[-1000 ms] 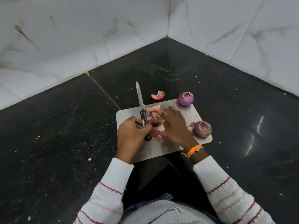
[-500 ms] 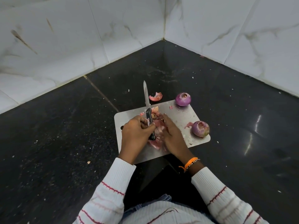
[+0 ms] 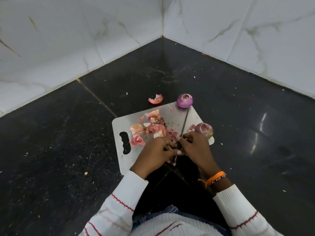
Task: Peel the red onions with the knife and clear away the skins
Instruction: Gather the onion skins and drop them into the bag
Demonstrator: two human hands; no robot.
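Observation:
Two peeled red onions sit by the steel cutting board [image 3: 124,122]: one onion [image 3: 185,101] at its far corner, the other onion [image 3: 204,130] at its right edge. A heap of pink onion skins [image 3: 154,126] covers the board's middle. My left hand [image 3: 156,155] and my right hand [image 3: 196,149] meet at the board's near edge. The knife [image 3: 185,123] runs between them, its blade pointing away to the right. My left hand grips the handle. My right hand's fingers curl against it over pink scraps.
A loose piece of skin [image 3: 156,99] lies on the black counter [image 3: 68,133] beyond the board. White marble-tiled walls [image 3: 119,31] meet in a corner behind. Small crumbs dot the counter. The counter's near edge is right under my hands.
Both hands have pulled back from the skin heap to the board's near edge. The knife blade has swung from pointing far-left to far-right. The heap now lies uncovered.

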